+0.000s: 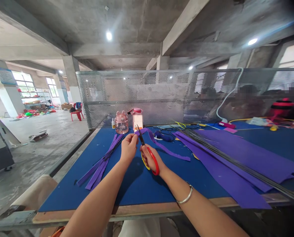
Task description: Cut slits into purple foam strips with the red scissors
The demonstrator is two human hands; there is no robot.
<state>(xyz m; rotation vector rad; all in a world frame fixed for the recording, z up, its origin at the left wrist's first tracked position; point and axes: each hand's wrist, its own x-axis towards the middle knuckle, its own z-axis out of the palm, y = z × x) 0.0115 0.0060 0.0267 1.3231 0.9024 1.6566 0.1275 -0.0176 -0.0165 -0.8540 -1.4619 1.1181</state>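
Between the thumb and fingers of my left hand (129,147) is the end of a narrow purple strip (169,152), which trails off to the right over the blue table top. My right hand (150,158) grips a pair of scissors (155,164) with red and yellow handles. Their dark blades point up and away, slightly apart, at the strip close to my left fingertips. Left of my hands lie cut purple strips (95,176) with thin black rods (109,153) across them.
Large purple sheets (236,154) and a bundle of long black rods (226,158) cover the right side of the blue table (70,194). A pink bear-shaped bottle (121,122) and a pink cup (137,113) stand at the back, before a perforated metal screen (127,92).
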